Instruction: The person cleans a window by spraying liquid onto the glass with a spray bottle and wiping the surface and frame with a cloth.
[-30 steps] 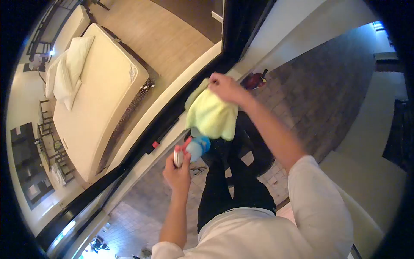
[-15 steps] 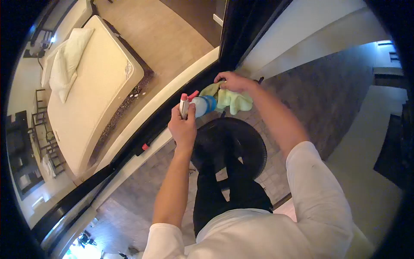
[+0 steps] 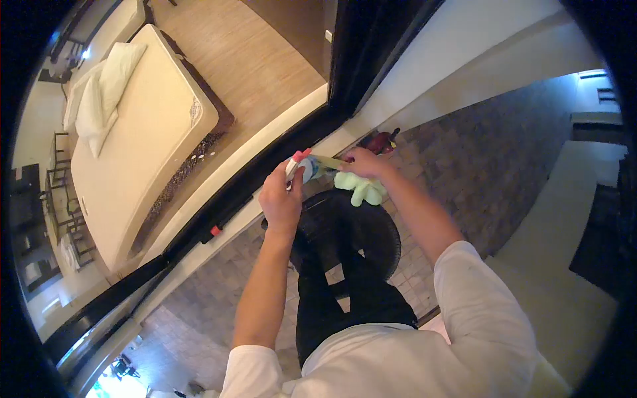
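Gripping the spray bottle (image 3: 309, 168) by its red-and-white head (image 3: 300, 156), you are holding your left hand (image 3: 280, 202) curled around it, the bottle sitting at one o'clock from that hand. Your right hand (image 3: 361, 162), nearly closed, is probably pinching the pale green cloth (image 3: 360, 188), the contact showing too small to confirm; folds are hanging at six o'clock. You are best off steadying the bottle and gathering loose folds clear of it.

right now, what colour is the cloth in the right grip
Pale yellow-green; the cloth shows best in the head view, the only one.
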{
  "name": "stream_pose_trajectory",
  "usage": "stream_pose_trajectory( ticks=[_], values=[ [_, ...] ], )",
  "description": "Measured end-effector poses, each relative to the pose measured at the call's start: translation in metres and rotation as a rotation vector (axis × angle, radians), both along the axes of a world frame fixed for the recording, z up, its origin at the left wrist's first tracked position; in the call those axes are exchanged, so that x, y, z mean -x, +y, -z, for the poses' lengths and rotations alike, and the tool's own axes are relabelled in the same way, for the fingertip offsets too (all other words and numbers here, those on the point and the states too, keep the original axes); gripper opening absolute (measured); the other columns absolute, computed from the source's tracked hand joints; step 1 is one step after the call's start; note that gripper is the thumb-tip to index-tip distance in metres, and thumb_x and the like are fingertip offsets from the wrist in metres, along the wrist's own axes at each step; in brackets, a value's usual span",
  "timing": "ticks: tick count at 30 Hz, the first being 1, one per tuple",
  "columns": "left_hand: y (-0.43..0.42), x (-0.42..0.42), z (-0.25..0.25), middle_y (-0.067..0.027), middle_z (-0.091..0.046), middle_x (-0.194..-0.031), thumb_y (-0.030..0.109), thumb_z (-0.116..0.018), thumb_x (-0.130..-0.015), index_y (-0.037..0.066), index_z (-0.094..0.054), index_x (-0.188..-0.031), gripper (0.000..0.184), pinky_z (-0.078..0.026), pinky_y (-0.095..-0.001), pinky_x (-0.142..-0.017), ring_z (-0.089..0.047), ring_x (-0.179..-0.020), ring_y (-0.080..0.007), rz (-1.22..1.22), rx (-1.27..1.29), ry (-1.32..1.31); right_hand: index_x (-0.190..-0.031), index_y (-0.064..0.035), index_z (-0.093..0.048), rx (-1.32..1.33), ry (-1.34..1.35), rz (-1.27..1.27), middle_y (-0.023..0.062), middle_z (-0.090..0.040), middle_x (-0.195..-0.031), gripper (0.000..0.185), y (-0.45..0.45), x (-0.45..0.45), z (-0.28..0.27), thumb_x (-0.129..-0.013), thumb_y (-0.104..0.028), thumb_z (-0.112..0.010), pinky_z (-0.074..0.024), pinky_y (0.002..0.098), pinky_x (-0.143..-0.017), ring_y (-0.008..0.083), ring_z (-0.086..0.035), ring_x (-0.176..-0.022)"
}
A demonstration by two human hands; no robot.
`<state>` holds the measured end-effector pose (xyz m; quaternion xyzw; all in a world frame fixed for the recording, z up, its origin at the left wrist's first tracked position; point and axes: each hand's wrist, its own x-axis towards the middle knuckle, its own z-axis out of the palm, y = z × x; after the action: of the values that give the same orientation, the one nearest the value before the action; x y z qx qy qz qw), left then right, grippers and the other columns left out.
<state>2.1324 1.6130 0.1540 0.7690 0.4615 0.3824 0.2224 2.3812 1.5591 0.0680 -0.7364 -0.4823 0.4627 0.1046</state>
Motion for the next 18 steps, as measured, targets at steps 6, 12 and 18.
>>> stream_pose_trajectory(
  ticks=[6,12,18],
  values=[
    [-0.031,0.050,0.003,-0.0128,-0.073,-0.089,0.018,-0.080,-0.084,0.007,-0.071,-0.106,0.026,-0.055,-0.0344,-0.068,-0.071,-0.077,-0.0261,-0.154,0.155,-0.113,-0.103,-0.0096,-0.071,-0.321,-0.249,-0.209,0.0177,-0.071,-0.099,0.025,0.025,0.045,-0.065,-0.092,-0.030,-0.062,-0.0530,0.0479,-0.083,0.0378,-0.068,-0.093],
    [-0.062,0.069,-0.027,-0.0144,-0.073,-0.090,0.020,-0.080,-0.085,0.005,-0.071,-0.106,0.028,-0.055,-0.0331,-0.071,-0.071,-0.078,-0.0235,-0.281,0.234,-0.219,-0.104,-0.0133,-0.071,-0.245,-0.338,-0.477,0.0181,-0.071,-0.101,0.027,0.100,0.105,-0.140,-0.094,-0.033,-0.055,-0.0536,0.0501,-0.084,0.0395,-0.067,-0.094],
    [-0.062,0.067,-0.038,-0.0150,-0.074,-0.093,0.020,-0.079,-0.087,0.003,-0.070,-0.107,0.028,-0.055,-0.0322,-0.072,-0.071,-0.079,-0.0219,-0.271,0.260,-0.348,-0.102,-0.0119,-0.070,-0.380,-0.345,-0.406,0.0182,-0.071,-0.094,0.024,0.095,0.126,-0.177,-0.093,-0.031,-0.058,-0.0538,0.0498,-0.080,0.0379,-0.068,-0.091]
  ],
)
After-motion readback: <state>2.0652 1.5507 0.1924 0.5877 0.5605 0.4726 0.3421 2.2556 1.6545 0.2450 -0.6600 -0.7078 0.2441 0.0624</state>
